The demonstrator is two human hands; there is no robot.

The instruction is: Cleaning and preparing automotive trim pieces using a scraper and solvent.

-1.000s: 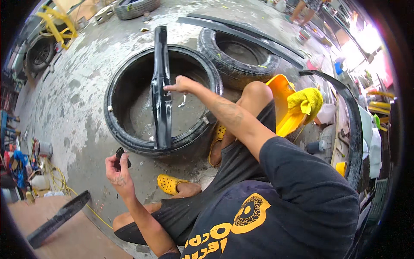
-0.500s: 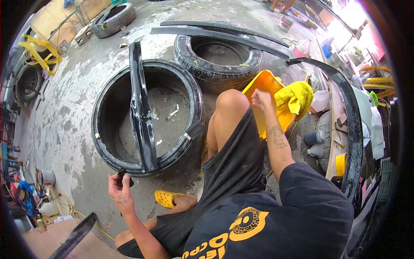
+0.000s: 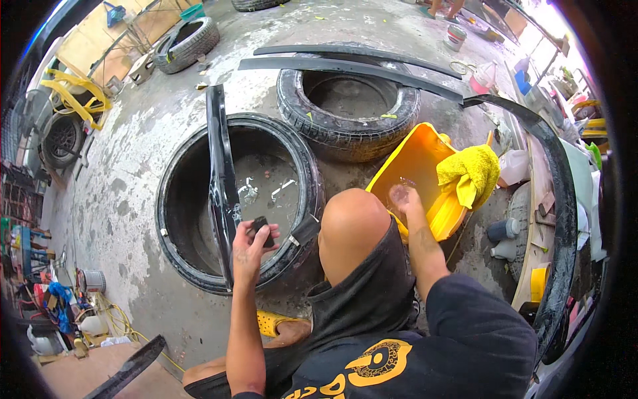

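While the left hand (image 3: 247,253) pinches a black block (image 3: 260,225), a glossy strip (image 3: 222,166) lies just left of its fingers

The strip spans a big tyre (image 3: 310,186); inside a yellow tub (image 3: 417,151), the right hand's (image 3: 404,197) finger spread is unclear.

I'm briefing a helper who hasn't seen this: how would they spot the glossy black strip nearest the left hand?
Find the big black tire lying flat, left of the yellow tub. The glossy strip spans its opening, close by the left hand. Its shine sets it apart from the two duller strips across the farther tire.
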